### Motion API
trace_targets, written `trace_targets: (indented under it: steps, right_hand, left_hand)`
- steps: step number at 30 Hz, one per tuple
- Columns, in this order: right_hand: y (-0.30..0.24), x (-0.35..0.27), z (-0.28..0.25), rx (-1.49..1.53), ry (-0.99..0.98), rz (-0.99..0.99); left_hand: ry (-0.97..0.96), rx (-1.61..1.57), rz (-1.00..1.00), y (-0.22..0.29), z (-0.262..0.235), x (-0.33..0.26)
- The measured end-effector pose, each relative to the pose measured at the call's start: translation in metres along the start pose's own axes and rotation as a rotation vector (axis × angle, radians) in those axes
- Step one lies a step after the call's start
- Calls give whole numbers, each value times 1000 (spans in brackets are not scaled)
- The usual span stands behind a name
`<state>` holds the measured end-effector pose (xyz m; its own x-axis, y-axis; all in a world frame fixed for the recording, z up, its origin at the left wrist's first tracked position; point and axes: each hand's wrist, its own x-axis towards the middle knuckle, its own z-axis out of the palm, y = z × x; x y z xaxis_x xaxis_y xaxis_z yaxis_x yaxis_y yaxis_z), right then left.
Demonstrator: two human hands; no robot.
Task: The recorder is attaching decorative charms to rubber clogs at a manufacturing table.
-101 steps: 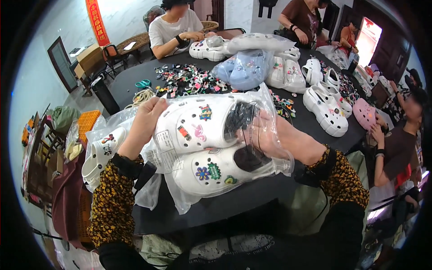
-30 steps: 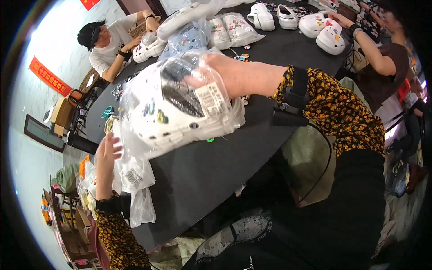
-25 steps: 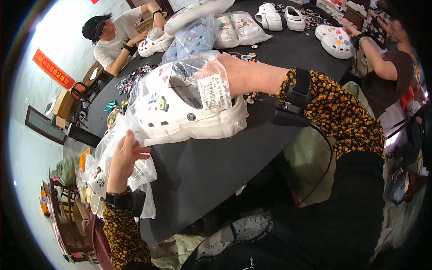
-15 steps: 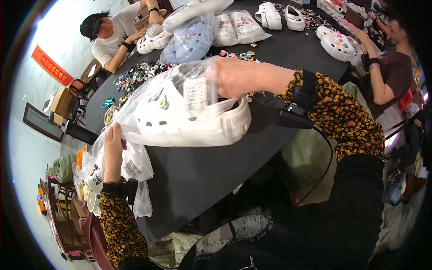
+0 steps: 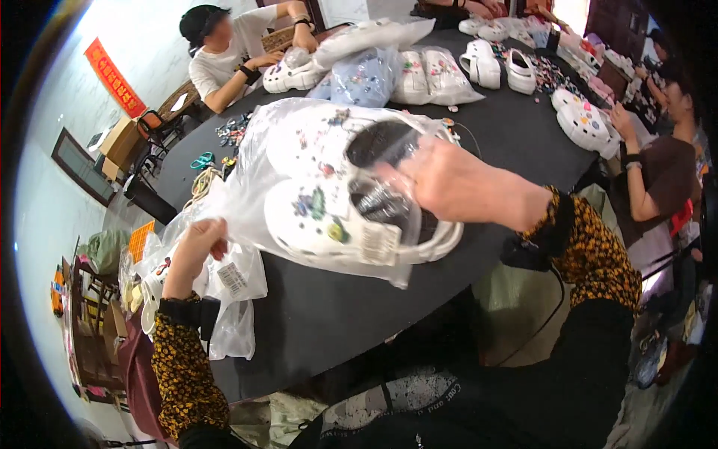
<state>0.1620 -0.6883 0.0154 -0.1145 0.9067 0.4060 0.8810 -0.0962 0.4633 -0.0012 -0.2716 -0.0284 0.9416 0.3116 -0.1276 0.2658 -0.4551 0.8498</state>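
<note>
A pair of white clogs (image 5: 310, 209) with colourful charms sits in a clear plastic bag (image 5: 250, 161), held above the black table. One clog shows a barcode label on its strap. With closed fingers my left hand (image 5: 196, 251) pinches the gathered end of the bag, near the toes. At the heel end my right hand (image 5: 467, 187) is a closed fist at the shoe openings, slightly blurred, with bag film bunched at its fingers. Its fingertips are partly hidden. Below my left hand lies another bagged white pair (image 5: 235, 280), also with a barcode label.
On the black table (image 5: 329, 329) are loose charms (image 5: 233, 131), teal scissors (image 5: 202, 160) and bagged clogs (image 5: 434, 75) at the far side. Unbagged white clogs (image 5: 482, 63) stand beyond. A person in a cap (image 5: 224, 63) sits far left; another (image 5: 666, 142) works at right.
The bagged pair has turned so both clogs' tops and charms face up toward me. My right hand has moved right and down; my left hand has shifted slightly right and down.
</note>
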Motion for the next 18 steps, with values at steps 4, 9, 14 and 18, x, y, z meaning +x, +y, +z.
trace_targets:
  steps: [4, 9, 14, 18]
  right_hand:
    - [-4, -1, -9, -98, 35, -113]
    - [-19, 9, -7, -140, 71, -208]
    - [-31, 9, -15, -107, 5, -265]
    - [-30, 3, -16, -77, 80, -213]
  left_hand:
    - [-253, -171, 46, 26, -2, -16]
    - [-117, -619, 20, 41, 4, 23]
    - [222, -461, 106, 53, 30, 43]
    - [434, -405, 248, 50, 31, 45]
